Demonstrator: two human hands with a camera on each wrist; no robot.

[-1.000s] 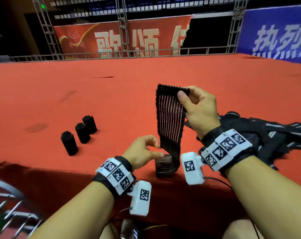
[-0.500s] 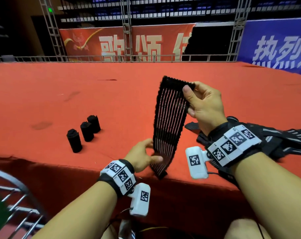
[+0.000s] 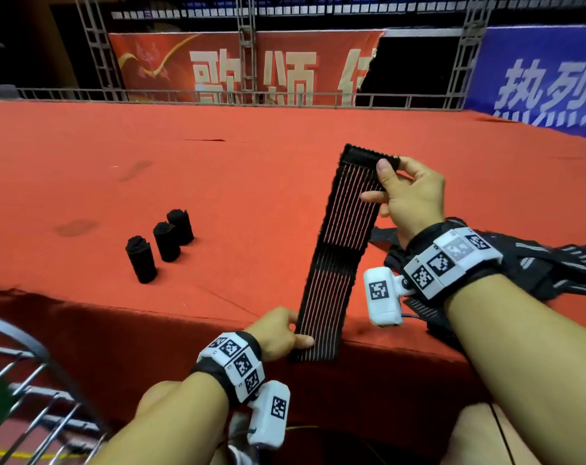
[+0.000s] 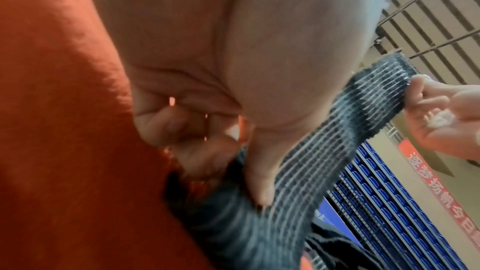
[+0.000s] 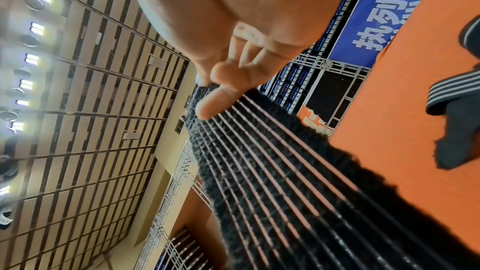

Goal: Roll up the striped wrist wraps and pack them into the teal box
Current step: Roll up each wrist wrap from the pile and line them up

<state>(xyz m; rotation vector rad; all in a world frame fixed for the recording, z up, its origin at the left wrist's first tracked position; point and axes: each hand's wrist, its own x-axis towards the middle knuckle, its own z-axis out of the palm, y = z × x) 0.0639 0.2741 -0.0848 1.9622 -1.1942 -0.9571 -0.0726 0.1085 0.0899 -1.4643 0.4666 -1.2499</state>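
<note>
Both hands pinch one wrap stretched flat: right hand up top, left hand below. Rolling likely begins next, needing a tight first turn.

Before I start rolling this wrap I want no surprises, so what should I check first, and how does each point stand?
1. Right hand pinches the top end of the striped wrap: ok.
2. Left hand pinches the bottom end: ok.
3. Wrap stretched flat, no twist: ok.
4. Three finished rolls upright on the red table, apart from the wrap: ok.
5. Pile of loose wraps lies separate: cannot tell.
6. Teal box within reach: cannot tell, not in view.
</note>
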